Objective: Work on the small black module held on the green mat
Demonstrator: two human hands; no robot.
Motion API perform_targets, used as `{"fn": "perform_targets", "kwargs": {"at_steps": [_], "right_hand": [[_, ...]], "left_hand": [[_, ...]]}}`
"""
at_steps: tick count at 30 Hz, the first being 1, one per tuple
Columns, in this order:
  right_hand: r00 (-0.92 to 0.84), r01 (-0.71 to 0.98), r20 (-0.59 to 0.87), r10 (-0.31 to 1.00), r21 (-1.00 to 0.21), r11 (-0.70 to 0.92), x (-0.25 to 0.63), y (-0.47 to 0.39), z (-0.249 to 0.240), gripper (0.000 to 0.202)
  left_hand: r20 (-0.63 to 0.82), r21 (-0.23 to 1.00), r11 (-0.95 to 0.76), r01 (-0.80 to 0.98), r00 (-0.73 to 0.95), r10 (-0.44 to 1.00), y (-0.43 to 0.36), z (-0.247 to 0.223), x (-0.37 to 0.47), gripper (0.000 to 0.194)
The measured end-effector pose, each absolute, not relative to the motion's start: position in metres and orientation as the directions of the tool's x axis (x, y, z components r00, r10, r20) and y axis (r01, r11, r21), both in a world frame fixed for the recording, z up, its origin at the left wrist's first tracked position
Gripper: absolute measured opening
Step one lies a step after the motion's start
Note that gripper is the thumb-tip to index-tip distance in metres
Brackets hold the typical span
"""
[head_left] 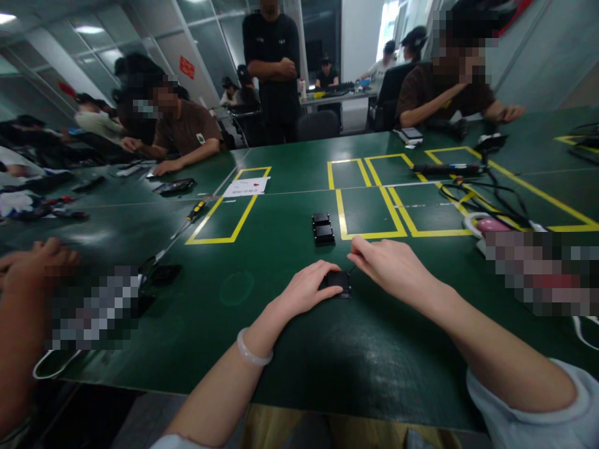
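Observation:
Close to the table's near side, a small square black part (339, 284) lies on the green top. The thumb and fingers of my left hand (304, 290) grip it from the left. My right hand (395, 263) is closed in a pinch just right of the part. From its fingertips a thin dark rod-like tool (352, 269) slants down to the part's upper right edge; its exact kind is too small to tell, and the fingers cover its upper end. Farther off, a black rectangular piece (323, 229) with two raised square blocks rests untouched.
Yellow tape outlines (372, 236) mark the green table. A yellow-black screwdriver (195, 211) and white paper (246, 186) lie left. Right are a black electric screwdriver (449, 169) and cables (496, 202). Co-workers sit opposite; another person's hand (40, 265) is at far left.

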State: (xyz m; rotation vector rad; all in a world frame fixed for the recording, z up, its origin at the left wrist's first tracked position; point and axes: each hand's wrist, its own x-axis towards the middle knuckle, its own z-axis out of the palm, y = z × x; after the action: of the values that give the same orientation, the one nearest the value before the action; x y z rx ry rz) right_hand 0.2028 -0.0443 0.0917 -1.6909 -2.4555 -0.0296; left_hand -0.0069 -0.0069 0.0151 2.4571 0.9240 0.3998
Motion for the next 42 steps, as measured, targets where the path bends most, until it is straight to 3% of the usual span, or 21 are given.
{"fn": "perform_targets", "kwargs": {"at_steps": [6,12,18,27,42], "right_hand": [[-0.377,0.889,0.183,0.908,-0.204,0.410,0.2042,-0.0481,0.0934,0.012],[-0.346,0.923,0.148,0.927,-0.126,0.364,0.2020,-0.0449,0.0913,0.021],[-0.372,0.890,0.157,0.915,-0.220,0.399,0.2045,-0.0457,0.0924,0.010],[-0.358,0.904,0.136,0.924,-0.197,0.379,0.2033,-0.0448,0.0906,0.018],[-0.368,0.890,0.160,0.916,-0.225,0.397,0.2039,-0.0465,0.0923,0.011]], "left_hand": [[0.094,0.517,-0.665,0.540,0.736,0.670,-0.0066,0.0170,-0.0071,0.034],[0.078,0.508,-0.666,0.547,0.740,0.668,-0.0064,0.0183,-0.0071,0.034],[0.078,0.509,-0.666,0.544,0.742,0.666,-0.0067,0.0202,-0.0072,0.034],[0.079,0.498,-0.670,0.551,0.740,0.668,-0.0069,0.0191,-0.0070,0.034],[0.099,0.566,-0.620,0.543,0.702,0.705,-0.0089,0.0205,-0.0057,0.035]]}}
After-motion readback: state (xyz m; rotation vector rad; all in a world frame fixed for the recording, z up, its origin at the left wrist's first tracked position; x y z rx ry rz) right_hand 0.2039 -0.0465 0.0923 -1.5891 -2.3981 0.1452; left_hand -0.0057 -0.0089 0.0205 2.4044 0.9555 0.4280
